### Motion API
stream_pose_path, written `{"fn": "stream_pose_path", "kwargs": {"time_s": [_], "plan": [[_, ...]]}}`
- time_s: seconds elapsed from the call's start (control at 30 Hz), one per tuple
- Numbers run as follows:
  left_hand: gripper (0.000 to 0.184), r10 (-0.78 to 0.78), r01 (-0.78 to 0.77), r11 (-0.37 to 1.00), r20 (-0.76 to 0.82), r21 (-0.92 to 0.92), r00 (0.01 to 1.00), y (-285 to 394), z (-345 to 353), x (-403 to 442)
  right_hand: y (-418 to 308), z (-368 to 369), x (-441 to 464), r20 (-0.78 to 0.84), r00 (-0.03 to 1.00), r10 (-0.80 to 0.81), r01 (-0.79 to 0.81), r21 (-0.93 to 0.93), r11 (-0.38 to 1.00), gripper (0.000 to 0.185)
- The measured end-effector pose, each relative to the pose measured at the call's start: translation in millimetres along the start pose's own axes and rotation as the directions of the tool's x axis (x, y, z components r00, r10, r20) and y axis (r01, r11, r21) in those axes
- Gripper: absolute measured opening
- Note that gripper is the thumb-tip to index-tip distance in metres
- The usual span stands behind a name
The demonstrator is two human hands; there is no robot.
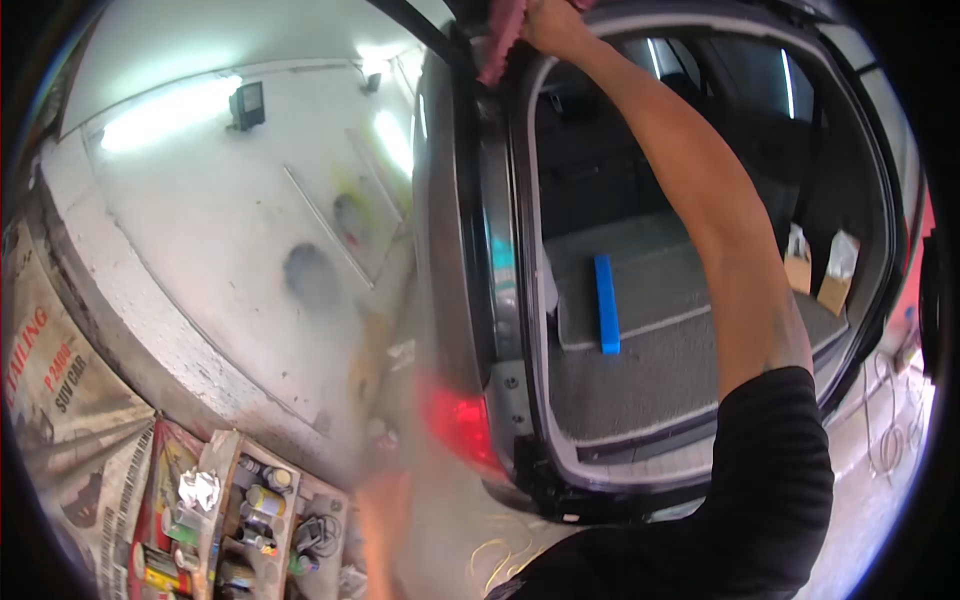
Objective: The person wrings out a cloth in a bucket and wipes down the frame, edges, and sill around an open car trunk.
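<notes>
My right arm reaches up across the open rear of a dark car [450, 250]. At the top edge of the view, my right hand [553, 25] is closed on a pink cloth [503, 38] against the upper corner of the frame. Low in the view, my left hand [385, 450] hangs left of the red tail light [462, 425], smeared by motion, so its fingers cannot be made out. Inside the cargo area, a long blue block [607, 305] lies on the grey carpet [650, 370].
A wooden shelf [225, 500] with bottles and cans stands at the lower left, beside a printed banner [70, 400]. Two small bags [838, 275] sit at the right of the cargo area. Yellow cords [492, 560] and a looped cable [885, 430] lie near the car.
</notes>
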State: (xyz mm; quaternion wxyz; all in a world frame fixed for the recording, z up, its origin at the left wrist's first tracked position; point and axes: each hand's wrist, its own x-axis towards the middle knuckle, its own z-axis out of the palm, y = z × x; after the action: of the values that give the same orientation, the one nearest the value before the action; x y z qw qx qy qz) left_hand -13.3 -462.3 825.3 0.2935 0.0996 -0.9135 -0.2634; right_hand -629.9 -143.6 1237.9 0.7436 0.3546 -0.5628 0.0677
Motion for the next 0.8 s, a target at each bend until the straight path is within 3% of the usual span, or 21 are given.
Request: {"fn": "stream_pose_path", "kwargs": {"time_s": [0.03,0.07,0.1,0.2,0.3,0.37,0.43,0.53,0.6,0.63,0.67,0.73,0.8], "plan": [[0.032,0.053,-0.052,0.998,-0.019,0.024,0.998,-2.4,0.2,-5.3,-17.3,5.7,-7.2,-0.131,0.991,-0.019,-0.041,-0.439,0.897,0.026],[0.031,0.105,-0.103,0.993,-0.037,0.051,0.994,-5.0,0.5,-11.0,-36.5,-24.8,-12.8,-0.055,0.991,0.122,-0.133,-0.301,0.944,0.026],[0.031,0.037,-0.032,0.998,-0.068,0.060,0.997,-11.0,0.3,-20.1,-61.6,-56.9,-21.1,0.024,0.972,0.235,-0.233,-0.064,0.970,0.026],[0.033,-0.127,0.138,0.987,-0.128,0.077,0.984,-39.5,-7.5,-51.3,-153.6,-95.8,-18.5,0.085,0.948,0.306,-0.315,0.359,0.878,0.027],[0.035,-0.310,0.318,0.948,-0.159,0.024,0.937,-49.1,-24.7,-64.3,-253.6,-99.2,-31.5,0.097,0.936,0.338,-0.336,0.534,0.776,0.030],[0.034,-0.300,0.296,0.954,-0.162,-0.046,0.940,-21.2,-24.8,-49.9,-313.2,-114.7,-60.6,0.143,0.923,0.357,-0.369,0.594,0.715,0.032],[0.039,-0.383,0.369,0.920,-0.105,-0.133,0.918,-4.1,-15.0,-41.0,-375.7,-151.8,-103.4,0.211,0.916,0.341,-0.396,0.608,0.688,0.034],[0.033,-0.391,0.391,0.908,0.034,-0.152,0.920,4.7,6.6,-30.3,-456.2,-237.6,-166.6,0.347,0.930,0.123,-0.258,0.377,0.890,0.037],[0.028,-0.362,0.372,0.909,0.085,-0.190,0.928,19.3,21.3,-15.7,-489.2,-285.6,-192.3,0.435,0.891,-0.128,0.112,0.063,0.992,0.038],[0.026,-0.338,0.351,0.912,0.099,-0.213,0.936,29.3,28.8,-6.7,-499.0,-302.2,-201.2,0.461,0.862,-0.209,0.228,0.016,0.974,0.039],[0.023,-0.314,0.333,0.913,0.114,-0.235,0.942,35.0,33.4,-2.8,-503.6,-312.2,-207.0,0.428,0.873,-0.233,0.173,0.174,0.969,0.039],[0.021,-0.241,0.273,0.927,0.150,-0.257,0.959,36.4,41.1,4.0,-498.0,-357.2,-208.3,0.496,0.864,-0.088,-0.146,0.414,0.899,0.033],[0.018,-0.137,0.180,0.944,0.169,-0.277,0.976,32.1,46.3,7.6,-525.9,-380.8,-256.7,0.773,0.623,-0.116,-0.493,0.504,0.709,0.025]]}}
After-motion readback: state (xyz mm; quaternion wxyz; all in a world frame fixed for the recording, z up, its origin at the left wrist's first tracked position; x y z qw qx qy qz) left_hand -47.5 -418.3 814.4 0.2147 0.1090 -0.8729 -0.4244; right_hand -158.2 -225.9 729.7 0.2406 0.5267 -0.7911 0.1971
